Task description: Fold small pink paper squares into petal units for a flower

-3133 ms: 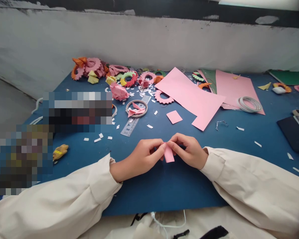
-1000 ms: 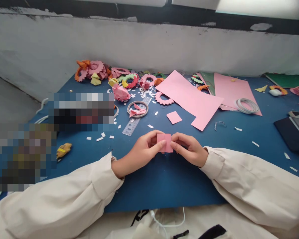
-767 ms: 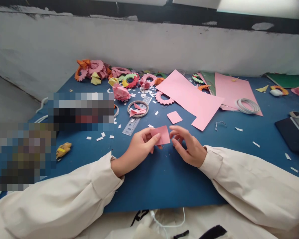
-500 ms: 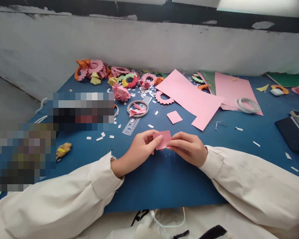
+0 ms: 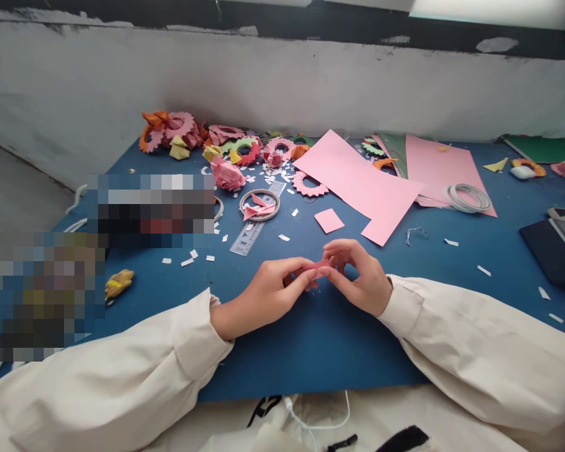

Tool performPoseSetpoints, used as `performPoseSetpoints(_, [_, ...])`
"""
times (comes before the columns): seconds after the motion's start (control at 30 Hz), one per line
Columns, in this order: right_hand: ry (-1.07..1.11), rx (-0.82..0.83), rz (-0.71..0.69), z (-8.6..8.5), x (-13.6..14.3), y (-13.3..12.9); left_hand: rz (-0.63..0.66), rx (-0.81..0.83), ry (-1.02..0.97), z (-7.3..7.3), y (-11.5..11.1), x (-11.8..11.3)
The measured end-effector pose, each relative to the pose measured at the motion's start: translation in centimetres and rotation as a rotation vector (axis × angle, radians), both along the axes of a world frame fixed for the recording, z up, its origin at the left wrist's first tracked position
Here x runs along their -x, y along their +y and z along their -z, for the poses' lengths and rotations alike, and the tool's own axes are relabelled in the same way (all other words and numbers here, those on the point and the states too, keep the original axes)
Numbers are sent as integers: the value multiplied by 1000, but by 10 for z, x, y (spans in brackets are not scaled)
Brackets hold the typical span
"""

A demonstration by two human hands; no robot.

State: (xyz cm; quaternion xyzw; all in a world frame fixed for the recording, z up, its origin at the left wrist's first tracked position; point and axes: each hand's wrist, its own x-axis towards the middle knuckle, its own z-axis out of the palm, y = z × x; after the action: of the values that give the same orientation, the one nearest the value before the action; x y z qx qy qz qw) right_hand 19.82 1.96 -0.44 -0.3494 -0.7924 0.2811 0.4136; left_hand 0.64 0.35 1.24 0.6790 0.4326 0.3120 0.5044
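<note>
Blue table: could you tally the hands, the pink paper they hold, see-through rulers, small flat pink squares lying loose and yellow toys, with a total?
Hands: 2 (left hand, right hand)
Held pink paper: 1
See-through ruler: 1
Loose pink square: 1
Yellow toy: 1
Total: 6

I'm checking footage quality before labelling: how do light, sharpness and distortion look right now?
Head view: soft light on the wall, washed-out white at top right, darkened right-hand corners; blocky pixelation hides areas at left; right sleeve looks stretched toward the edge; pink paper lacks crisp detail.
</note>
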Motion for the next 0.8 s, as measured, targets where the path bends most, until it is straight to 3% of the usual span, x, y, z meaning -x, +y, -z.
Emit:
performPoseSetpoints(0.1, [45,268,-56,-2,0,-1,-69,78,-85,2,0,-1])
performPoseSetpoints(0.2, [88,442,-118,-4,2,0,-33,147,-144,3,-1,-1])
performPoseSetpoints(0.43, [151,476,-107,-5,4,1,0,39,-21,0,-1,-1])
performPoseSetpoints(0.8, [59,432,-95,-2,2,1,55,-24,82,4,0,2])
